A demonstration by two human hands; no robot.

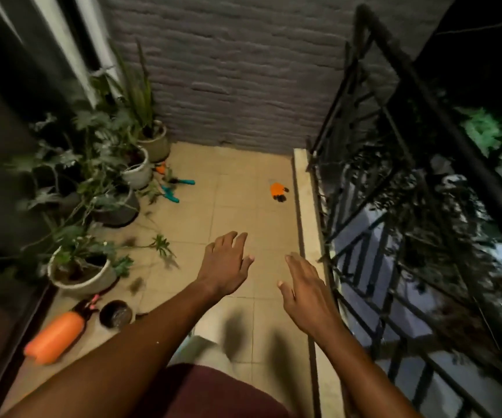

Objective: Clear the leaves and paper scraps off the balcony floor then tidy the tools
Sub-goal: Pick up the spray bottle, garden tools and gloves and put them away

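- While both hands hover over the balcony floor [243, 212] grasping nothing, our left hand [228, 263] and right hand [307, 285] loose with fingers spread, nothing is gathered yet; the view is smeared, so we judge small scraps easy to miss.
- Dark leaf scraps [136, 285] lie left of our left hand, beside the white pot [71, 285]; sweeping them up bare-handed could snag the drooping stems or nudge the pot.
- An orange spray bottle [55, 336] lies on its side further left and nearer us, next to a small dark bowl [116, 314]; a careless step could kick either.
- Teal-handled tools [172, 196] lie beyond our left hand, half under foliage; we cannot tell their working ends, so a blind reach risks a jab.
- An orange glove [278, 191] lies beyond our right hand, near the railing [394, 206]; anything light flicked rightward could slip between the bars.
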